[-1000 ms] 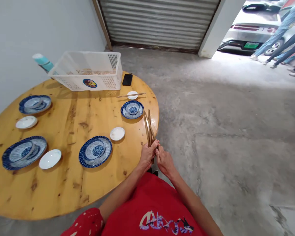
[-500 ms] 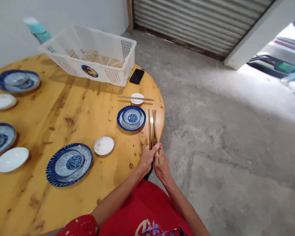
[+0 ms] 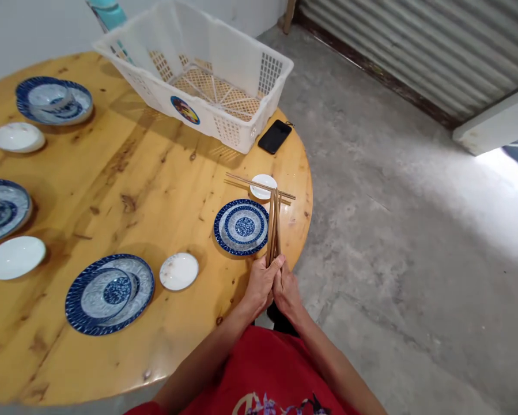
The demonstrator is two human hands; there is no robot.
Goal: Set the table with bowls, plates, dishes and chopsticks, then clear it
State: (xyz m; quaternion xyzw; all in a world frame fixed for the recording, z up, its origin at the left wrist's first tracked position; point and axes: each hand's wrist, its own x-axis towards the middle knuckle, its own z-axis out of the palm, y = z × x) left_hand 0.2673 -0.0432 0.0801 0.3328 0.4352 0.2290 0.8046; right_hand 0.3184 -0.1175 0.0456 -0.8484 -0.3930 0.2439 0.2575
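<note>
Both my hands are closed together round the lower ends of a bundle of brown chopsticks [image 3: 273, 227], my left hand [image 3: 261, 285] beside my right hand [image 3: 288, 291], at the right edge of the round wooden table [image 3: 155, 167]. The sticks point away from me, over a blue patterned plate with a small bowl [image 3: 241, 226]. Beyond it, a pair of chopsticks [image 3: 259, 185] lies across a small white saucer [image 3: 263, 185].
A white plastic basket [image 3: 198, 75] stands at the table's far side, a black phone [image 3: 275, 136] next to it. More blue plate-and-bowl sets [image 3: 109, 293] [image 3: 53, 101] and white saucers [image 3: 178, 271] [image 3: 13, 257] ring the table. Bare concrete floor lies to the right, with a roller shutter [image 3: 414, 52] behind.
The view has swung left and down toward the table. My hands have brought the chopstick bundle closer together and more upright, over the nearest blue plate.
</note>
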